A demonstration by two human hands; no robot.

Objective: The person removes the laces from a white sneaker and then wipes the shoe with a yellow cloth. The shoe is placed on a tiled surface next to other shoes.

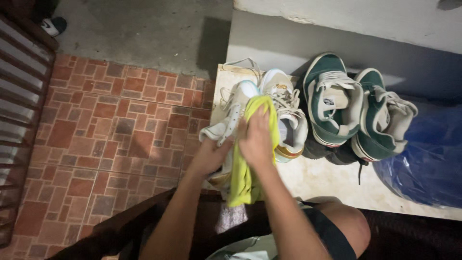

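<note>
My left hand [210, 155] grips a white sneaker [234, 108] from its left side, holding it tilted over the stone ledge [317, 180]. My right hand [256, 137] presses a yellow-green cloth [244, 180] against the top of that sneaker; the cloth hangs down past my wrist. The matching white sneaker [288, 115] with a gold heel stripe stands just to the right on the ledge, touching the one I hold.
A pair of green and white sneakers [353, 110] sits further right on the ledge against the white wall. A blue plastic bag [428, 159] bulges at the far right. Red brick paving [110, 130] lies to the left, with a metal grille [19, 96] at the edge.
</note>
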